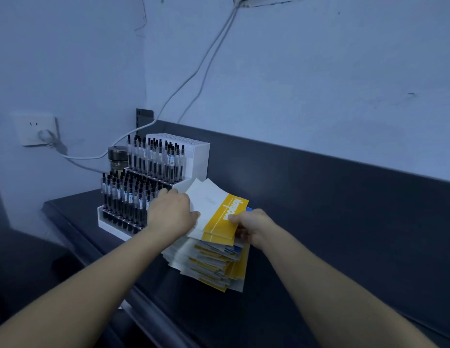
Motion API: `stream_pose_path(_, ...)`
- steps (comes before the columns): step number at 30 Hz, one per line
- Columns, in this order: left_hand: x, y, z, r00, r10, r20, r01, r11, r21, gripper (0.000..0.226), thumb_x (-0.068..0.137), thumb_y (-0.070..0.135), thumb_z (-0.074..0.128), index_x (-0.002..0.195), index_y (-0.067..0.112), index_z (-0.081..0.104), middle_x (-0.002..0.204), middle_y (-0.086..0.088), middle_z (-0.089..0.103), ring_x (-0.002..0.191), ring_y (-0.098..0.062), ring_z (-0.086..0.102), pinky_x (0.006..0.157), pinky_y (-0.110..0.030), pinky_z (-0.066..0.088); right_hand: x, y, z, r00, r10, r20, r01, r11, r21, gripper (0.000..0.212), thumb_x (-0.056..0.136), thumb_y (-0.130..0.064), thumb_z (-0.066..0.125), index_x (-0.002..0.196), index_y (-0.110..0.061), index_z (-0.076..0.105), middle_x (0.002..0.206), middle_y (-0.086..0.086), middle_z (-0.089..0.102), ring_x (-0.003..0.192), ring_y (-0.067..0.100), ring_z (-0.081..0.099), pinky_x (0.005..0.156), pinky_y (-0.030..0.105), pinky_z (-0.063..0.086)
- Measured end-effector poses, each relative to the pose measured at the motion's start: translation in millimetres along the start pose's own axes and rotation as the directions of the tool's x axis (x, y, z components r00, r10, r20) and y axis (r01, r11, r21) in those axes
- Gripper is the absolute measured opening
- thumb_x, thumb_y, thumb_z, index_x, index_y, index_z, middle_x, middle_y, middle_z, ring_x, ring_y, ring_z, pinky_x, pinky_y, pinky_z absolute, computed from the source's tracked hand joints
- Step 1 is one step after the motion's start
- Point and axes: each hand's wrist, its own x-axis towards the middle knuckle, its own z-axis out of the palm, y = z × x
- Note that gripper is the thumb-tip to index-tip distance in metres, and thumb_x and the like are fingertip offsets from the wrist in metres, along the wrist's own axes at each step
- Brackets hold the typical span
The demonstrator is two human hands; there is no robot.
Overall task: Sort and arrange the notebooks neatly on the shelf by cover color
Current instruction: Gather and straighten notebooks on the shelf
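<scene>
Your two forearms come in from six o'clock and meet over the work. Your left hand (172,214) grips the nine o'clock edge of a thin bundle (213,209) of notebooks, thumb on the white cover and fingers wrapped out of sight round the far side. Your right hand (252,228) pinches the same bundle at three o'clock, thumb pressed on the yellow band and fingers under it. Holding both edges likely stops the thin covers from sagging or fanning apart, and it tilts the bundle clear of what lies beneath.

The bundle sits just above the stack (213,264), its near edge close to the top of the pile. The stack is ragged, with yellow and blue edges mixed and corners poking out toward five o'clock, so the sorting looks barely begun. It rests on the dark shelf (332,247), which has bare surface from one to four o'clock of the stack. That is a sensible place for a yellow pile.

At ten o'clock of the stack a white pen rack (195,156) stands just beside your left hand, so mind your knuckles. Behind it at eleven o'clock is a jar (117,156). Further at nine o'clock a socket (34,129) feeds a cable (193,74) that runs up the wall (319,84)
</scene>
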Motion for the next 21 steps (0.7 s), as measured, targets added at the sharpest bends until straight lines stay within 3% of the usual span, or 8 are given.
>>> stream_pose_path(2,-2,0,-1,1.000,-0.010,0.001,0.010,1.000,-0.019,0.043,0.092,0.051,0.050,0.103,0.011,0.062,0.114,-0.008,0.058,0.115,-0.027,0.046,0.084,-0.035,0.046,0,-2,3,1.000,-0.008,-0.002,0.008,1.000,0.029,0.020,0.089,-0.004,0.065,0.105,-0.006,0.053,0.102,0.014,0.062,0.087,0.027,0.063,0.058,0.032,0.049)
stream_pose_path(4,-3,0,-1,1.000,-0.018,-0.003,0.018,1.000,-0.020,0.043,0.092,0.051,0.051,0.102,0.010,0.063,0.113,-0.008,0.059,0.115,-0.027,0.047,0.083,-0.036,0.048,0,-3,9,0.999,-0.038,-0.024,0.039,0.998,0.040,0.024,0.090,-0.002,0.059,0.113,-0.003,0.052,0.110,0.018,0.063,0.103,0.034,0.063,0.076,0.046,0.057)
stream_pose_path(8,-5,-2,-2,0.999,-0.040,-0.029,0.039,0.998,-0.039,0.044,0.092,0.050,0.050,0.100,0.009,0.064,0.107,-0.008,0.061,0.110,-0.026,0.052,0.078,-0.035,0.049,5,3,18,0.992,-0.126,-0.014,0.126,0.991,-0.034,0.028,0.088,-0.010,0.051,0.115,-0.008,0.057,0.116,0.022,0.063,0.107,0.041,0.061,0.088,0.060,0.051)
stream_pose_path(10,-6,-2,-3,0.998,-0.041,-0.050,0.039,0.999,-0.030,0.044,0.093,0.051,0.048,0.100,0.010,0.065,0.104,-0.007,0.063,0.106,-0.026,0.054,0.078,-0.034,0.047,3,3,17,0.990,-0.140,-0.002,0.140,0.990,0.016,0.018,0.094,-0.013,0.049,0.109,-0.011,0.059,0.116,0.019,0.064,0.102,0.038,0.063,0.083,0.052,0.056)
stream_pose_path(12,-7,-1,-4,0.996,-0.049,-0.074,0.047,0.999,-0.023,0.044,0.093,0.052,0.046,0.095,0.012,0.065,0.098,-0.005,0.064,0.102,-0.026,0.056,0.078,-0.035,0.043,1,2,12,0.989,-0.146,-0.011,0.147,0.988,0.049,0.012,0.098,-0.017,0.046,0.102,-0.015,0.057,0.103,0.012,0.064,0.084,0.029,0.063,0.065,0.036,0.059)
stream_pose_path(15,-8,4,-6,0.993,-0.066,-0.099,0.060,0.996,-0.071,0.046,0.093,0.052,0.045,0.075,0.012,0.061,0.079,-0.003,0.061,0.089,-0.025,0.057,0.072,-0.034,0.041,-1,1,1,0.985,-0.168,-0.026,0.169,0.986,0.019,0.021,0.101,-0.018,0.042,0.082,-0.017,0.050,0.074,0.003,0.052,0.055,0.016,0.046,0.034,0.015,0.031)
stream_pose_path(18,-8,11,-10,0.991,-0.108,-0.084,0.086,0.969,-0.230,0.048,0.093,0.044,0.050,0.058,0.012,0.044,0.057,-0.002,0.045,0.063,-0.022,0.049,0.051,-0.029,0.032,-5,2,-9,0.988,-0.151,-0.010,0.151,0.988,0.033,0.023,0.102,-0.018,0.040,0.080,-0.017,0.048,0.068,0.002,0.048,0.050,0.013,0.038,0.034,0.015,0.022)
stream_pose_path(21,-10,17,-15,0.988,-0.156,-0.003,0.145,0.920,-0.364,0.046,0.094,0.033,0.052,0.057,0.015,0.032,0.054,-0.001,0.034,0.054,-0.018,0.037,0.047,-0.029,0.024,-11,5,-18,0.989,-0.146,-0.005,0.146,0.989,0.024,0.023,0.102,-0.019,0.040,0.080,-0.017,0.049,0.066,0.001,0.048,0.048,0.012,0.038,0.034,0.015,0.022)
